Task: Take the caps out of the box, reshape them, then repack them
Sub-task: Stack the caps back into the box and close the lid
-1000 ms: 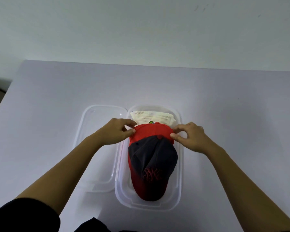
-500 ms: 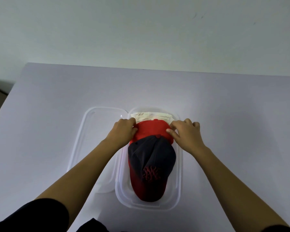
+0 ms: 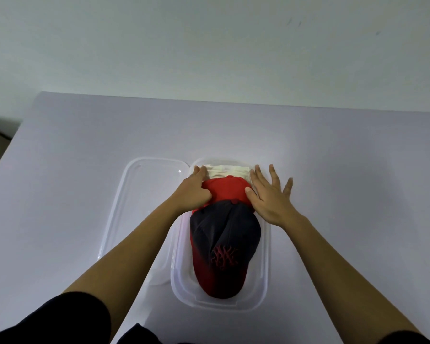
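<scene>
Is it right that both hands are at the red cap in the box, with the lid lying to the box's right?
No: the head view shows the lid lying left of the box. The left hand and right hand are indeed at the red cap.

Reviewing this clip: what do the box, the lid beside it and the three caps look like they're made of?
Box and lid: clear, glossy plastic by the look; the table shows through and the rims catch highlights. Navy cap, red cap and cream cap: soft matte fabric, possibly cotton; they crease and fold. The navy cap's red logo looks embroidered.
</scene>
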A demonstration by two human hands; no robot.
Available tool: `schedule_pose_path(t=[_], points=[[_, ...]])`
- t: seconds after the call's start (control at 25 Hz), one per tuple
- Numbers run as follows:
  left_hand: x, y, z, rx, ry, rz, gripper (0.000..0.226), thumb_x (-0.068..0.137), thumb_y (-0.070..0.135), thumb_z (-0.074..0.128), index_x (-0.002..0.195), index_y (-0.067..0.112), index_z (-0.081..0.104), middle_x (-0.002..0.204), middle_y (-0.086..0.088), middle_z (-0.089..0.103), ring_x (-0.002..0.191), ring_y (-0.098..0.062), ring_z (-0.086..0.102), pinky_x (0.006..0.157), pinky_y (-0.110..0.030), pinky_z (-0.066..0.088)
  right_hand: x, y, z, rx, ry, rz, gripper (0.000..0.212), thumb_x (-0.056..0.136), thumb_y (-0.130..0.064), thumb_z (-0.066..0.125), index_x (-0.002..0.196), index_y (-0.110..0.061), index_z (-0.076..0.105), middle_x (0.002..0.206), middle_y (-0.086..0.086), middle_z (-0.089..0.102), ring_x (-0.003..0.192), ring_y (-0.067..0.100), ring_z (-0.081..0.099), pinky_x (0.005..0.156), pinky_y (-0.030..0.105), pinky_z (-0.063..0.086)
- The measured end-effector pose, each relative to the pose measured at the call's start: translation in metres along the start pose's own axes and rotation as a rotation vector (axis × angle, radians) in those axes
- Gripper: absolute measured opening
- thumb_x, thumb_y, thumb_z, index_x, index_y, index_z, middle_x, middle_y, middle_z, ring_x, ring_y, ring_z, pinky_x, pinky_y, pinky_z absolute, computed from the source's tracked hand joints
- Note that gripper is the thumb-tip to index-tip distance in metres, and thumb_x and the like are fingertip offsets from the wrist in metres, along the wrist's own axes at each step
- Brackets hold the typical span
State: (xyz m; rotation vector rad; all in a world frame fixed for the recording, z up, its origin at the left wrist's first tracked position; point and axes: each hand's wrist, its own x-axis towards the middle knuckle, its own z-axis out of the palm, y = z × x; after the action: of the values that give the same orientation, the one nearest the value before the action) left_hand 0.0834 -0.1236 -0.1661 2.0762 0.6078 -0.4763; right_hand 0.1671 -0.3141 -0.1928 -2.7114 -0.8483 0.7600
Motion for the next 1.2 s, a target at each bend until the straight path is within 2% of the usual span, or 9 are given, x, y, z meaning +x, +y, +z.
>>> schedule_pose_path(t=[0.12, 0.24, 0.36, 0.48, 0.6, 0.88, 0.96, 1.08, 1.2], points=[[0.000, -0.004, 0.004, -0.120, -0.016, -0.054, 0.084, 0.073, -0.001, 0.041, 0.149, 0.023, 0.016, 0.154, -0.013, 0.027, 0.120, -0.028, 0.050, 0.070, -0.020, 0.039, -0.001, 0.001, 0.003, 0.103, -0.057, 0.011, 0.055, 0.097, -0.048, 0.017, 0.148, -0.030, 0.002, 0.158, -0.009, -0.006, 0.142, 0.018, -0.022, 0.105, 0.058, -0.023], [-0.003, -0.002, 0.002, -0.186, -0.016, -0.061, 0.082, 0.077, -0.003, 0.038, 0.150, 0.026, 0.014, 0.155, -0.006, 0.026, 0.124, -0.026, 0.046, 0.073, -0.017, 0.041, -0.001, 0.006, 0.003, 0.161, -0.014, -0.018, 0.053, 0.097, -0.049, 0.021, 0.147, -0.033, 0.011, 0.158, -0.011, 0.001, 0.143, 0.017, -0.017, 0.108, 0.056, -0.020], [-0.017, 0.000, -0.001, -0.056, 0.169, 0.091, 0.063, 0.091, 0.009, 0.038, 0.149, 0.025, 0.021, 0.159, 0.002, 0.016, 0.144, -0.017, 0.022, 0.106, -0.020, 0.022, -0.015, 0.007, 0.001, 0.356, 0.174, -0.089, 0.060, 0.090, -0.054, 0.024, 0.144, -0.029, 0.027, 0.156, -0.008, 0.016, 0.145, 0.012, 0.000, 0.117, 0.048, -0.006], [-0.033, -0.008, 0.021, 0.155, 0.233, 0.300, 0.052, 0.099, 0.036, 0.032, 0.149, 0.026, 0.020, 0.160, 0.007, 0.008, 0.147, -0.009, 0.004, 0.114, -0.025, 0.008, -0.036, -0.008, 0.018, 0.380, 0.200, -0.196, 0.064, 0.089, -0.057, 0.023, 0.146, -0.026, 0.023, 0.157, -0.006, 0.014, 0.144, 0.006, 0.006, 0.117, 0.033, 0.002], [-0.039, -0.024, 0.054, 0.312, 0.229, 0.299, 0.056, 0.099, 0.043, 0.021, 0.150, 0.021, 0.013, 0.160, 0.004, 0.007, 0.146, -0.008, -0.003, 0.115, -0.024, 0.000, -0.044, -0.024, 0.043, 0.299, 0.225, -0.170, 0.062, 0.092, -0.050, 0.016, 0.148, -0.022, 0.008, 0.156, -0.008, -0.003, 0.144, 0.007, -0.005, 0.118, 0.029, 0.003], [-0.031, -0.032, 0.060, 0.232, 0.248, 0.311, 0.055, 0.101, 0.039, 0.020, 0.150, 0.017, 0.010, 0.159, 0.003, 0.003, 0.146, -0.007, -0.004, 0.121, -0.029, 0.002, -0.039, -0.029, 0.055, 0.215, 0.334, -0.080, 0.065, 0.090, -0.047, 0.009, 0.148, -0.017, 0.005, 0.157, -0.003, -0.004, 0.144, 0.009, -0.008, 0.119, 0.034, -0.001], [-0.041, -0.043, 0.044, 0.190, 0.387, 0.356, 0.058, 0.097, 0.043, 0.021, 0.149, 0.017, 0.018, 0.155, 0.009, 0.008, 0.145, -0.006, 0.004, 0.117, -0.023, 0.004, -0.056, -0.024, 0.058, 0.287, 0.381, -0.024, 0.064, 0.092, -0.047, 0.012, 0.148, -0.019, 0.003, 0.156, -0.007, -0.007, 0.144, 0.008, -0.008, 0.117, 0.031, -0.004], [-0.048, -0.103, 0.013, 0.082, 0.718, 0.024, 0.056, 0.095, 0.030, 0.042, 0.145, 0.007, 0.030, 0.153, -0.011, 0.029, 0.141, -0.027, 0.026, 0.115, -0.037, 0.021, -0.089, -0.018, 0.073, 0.483, 0.400, 0.150, 0.062, 0.097, -0.038, 0.031, 0.148, -0.016, 0.003, 0.158, 0.000, 0.001, 0.145, 0.013, 0.002, 0.119, 0.035, 0.008], [-0.056, -0.158, -0.004, 0.039, 0.656, -0.547, 0.071, 0.090, 0.038, 0.054, 0.142, 0.000, 0.023, 0.147, -0.025, 0.028, 0.133, -0.046, 0.026, 0.108, -0.055, 0.027, -0.107, -0.021, 0.084, 0.703, 0.308, 0.239, 0.059, 0.098, -0.021, 0.037, 0.148, -0.015, 0.007, 0.156, 0.006, 0.018, 0.142, 0.021, 0.022, 0.111, 0.027, 0.019]])
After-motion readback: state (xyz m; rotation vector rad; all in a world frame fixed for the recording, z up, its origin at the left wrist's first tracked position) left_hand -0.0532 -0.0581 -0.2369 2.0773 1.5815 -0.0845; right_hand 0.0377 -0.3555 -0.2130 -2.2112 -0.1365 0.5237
